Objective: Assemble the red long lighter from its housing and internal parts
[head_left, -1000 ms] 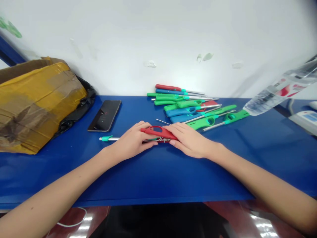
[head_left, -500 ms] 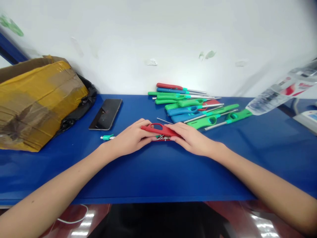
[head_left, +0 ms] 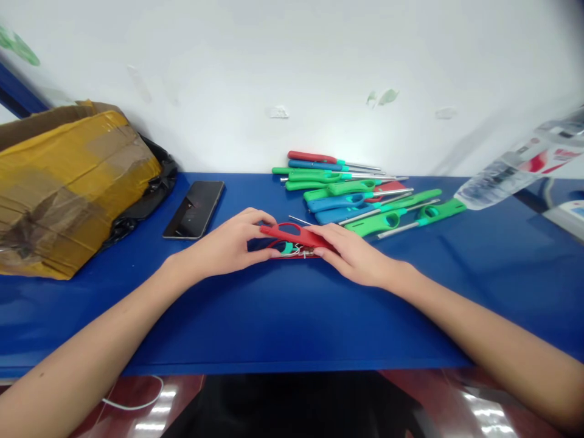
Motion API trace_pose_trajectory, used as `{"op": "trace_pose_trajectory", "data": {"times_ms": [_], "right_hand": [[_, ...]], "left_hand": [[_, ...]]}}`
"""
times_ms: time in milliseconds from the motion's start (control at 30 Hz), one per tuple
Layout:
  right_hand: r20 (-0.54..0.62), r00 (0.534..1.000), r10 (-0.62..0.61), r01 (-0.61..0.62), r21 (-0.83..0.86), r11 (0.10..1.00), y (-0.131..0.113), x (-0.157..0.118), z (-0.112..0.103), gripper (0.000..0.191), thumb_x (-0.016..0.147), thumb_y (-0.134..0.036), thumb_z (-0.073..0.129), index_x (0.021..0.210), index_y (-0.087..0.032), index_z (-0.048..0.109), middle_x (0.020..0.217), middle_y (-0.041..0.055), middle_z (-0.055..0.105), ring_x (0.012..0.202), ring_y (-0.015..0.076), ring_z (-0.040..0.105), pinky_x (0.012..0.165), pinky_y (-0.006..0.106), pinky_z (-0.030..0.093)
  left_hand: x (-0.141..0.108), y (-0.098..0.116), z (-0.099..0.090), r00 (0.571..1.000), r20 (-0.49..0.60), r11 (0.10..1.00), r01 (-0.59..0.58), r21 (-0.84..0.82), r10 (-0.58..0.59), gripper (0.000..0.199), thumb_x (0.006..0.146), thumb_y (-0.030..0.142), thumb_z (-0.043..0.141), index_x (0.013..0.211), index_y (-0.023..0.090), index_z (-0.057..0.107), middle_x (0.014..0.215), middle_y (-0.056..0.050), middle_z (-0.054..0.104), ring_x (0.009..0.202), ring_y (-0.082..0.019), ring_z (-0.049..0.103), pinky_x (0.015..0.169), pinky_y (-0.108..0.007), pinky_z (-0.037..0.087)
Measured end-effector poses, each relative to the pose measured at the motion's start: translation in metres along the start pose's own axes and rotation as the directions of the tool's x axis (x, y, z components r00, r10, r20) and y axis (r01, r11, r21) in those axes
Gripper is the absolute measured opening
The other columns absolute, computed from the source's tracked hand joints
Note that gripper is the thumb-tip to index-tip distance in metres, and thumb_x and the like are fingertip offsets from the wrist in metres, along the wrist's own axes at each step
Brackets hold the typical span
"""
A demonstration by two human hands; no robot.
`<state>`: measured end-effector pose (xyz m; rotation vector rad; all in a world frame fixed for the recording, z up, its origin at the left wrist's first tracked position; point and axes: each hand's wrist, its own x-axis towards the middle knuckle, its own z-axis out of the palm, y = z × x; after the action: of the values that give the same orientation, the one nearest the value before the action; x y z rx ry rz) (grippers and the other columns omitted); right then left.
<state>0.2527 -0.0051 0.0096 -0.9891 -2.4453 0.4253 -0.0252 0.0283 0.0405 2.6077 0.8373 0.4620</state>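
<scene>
On the blue table, a red lighter casing (head_left: pixel 294 233) lies between my hands in two halves. Its upper half is tilted above the lower half (head_left: pixel 298 257), and white wires and a teal trigger (head_left: pixel 287 248) show in the gap. My left hand (head_left: pixel 232 242) pinches the casing's left end, index finger on the upper half and thumb low by the lower one. Around the right end, my right hand (head_left: pixel 353 252) is closed, fingers on top and thumb at the front edge. A thin metal rod (head_left: pixel 299 221) lies just behind.
Several assembled lighters in green, blue and red lie behind, including a green one (head_left: pixel 374 225). A phone (head_left: pixel 195 210) and a taped cardboard box (head_left: pixel 73 188) are at left. A water bottle (head_left: pixel 511 173) leans at right, near the white wall (head_left: pixel 205 73).
My left hand has shifted slightly left and its grip has widened. The gap between the casing halves shows more of the teal trigger. The teal-tipped nozzle at left is now hidden.
</scene>
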Motion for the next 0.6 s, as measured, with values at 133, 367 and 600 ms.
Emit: {"op": "trace_pose_trajectory", "data": {"times_ms": [133,367,600], "right_hand": [[-0.003,1.000,-0.009,0.009,-0.027,1.000,0.000,0.000,0.001,0.038,0.101,-0.033,0.043,0.134,-0.015,0.047,0.117,0.0147,0.065,0.100,0.0261,0.061,0.088,0.045,0.053],[-0.016,0.999,-0.044,0.043,-0.062,0.997,-0.002,0.001,0.004,0.034,0.101,-0.030,0.044,0.131,-0.016,0.052,0.126,0.0135,0.064,0.114,0.0256,0.060,0.098,0.044,0.050],[-0.018,0.997,-0.069,0.067,-0.081,0.994,-0.004,0.002,0.006,0.036,0.099,-0.029,0.048,0.134,-0.017,0.051,0.127,0.0129,0.063,0.116,0.0260,0.058,0.099,0.044,0.050]], "left_hand": [[-0.003,-0.003,-0.015,0.996,0.040,0.995,0.080,0.055,-0.082,0.049,0.080,0.058,0.069,0.116,0.024,0.070,0.126,-0.007,0.061,0.115,-0.026,0.057,0.101,-0.040,0.047],[-0.007,-0.005,-0.028,0.989,0.089,0.993,0.112,0.024,-0.114,0.072,0.074,0.062,0.073,0.135,0.026,0.057,0.133,-0.007,0.059,0.118,-0.026,0.058,0.103,-0.038,0.047],[-0.004,0.005,-0.017,0.973,0.209,0.995,0.100,0.022,-0.102,0.047,0.086,0.053,0.065,0.124,0.025,0.064,0.120,-0.005,0.066,0.105,-0.022,0.063,0.095,-0.033,0.049]]}}
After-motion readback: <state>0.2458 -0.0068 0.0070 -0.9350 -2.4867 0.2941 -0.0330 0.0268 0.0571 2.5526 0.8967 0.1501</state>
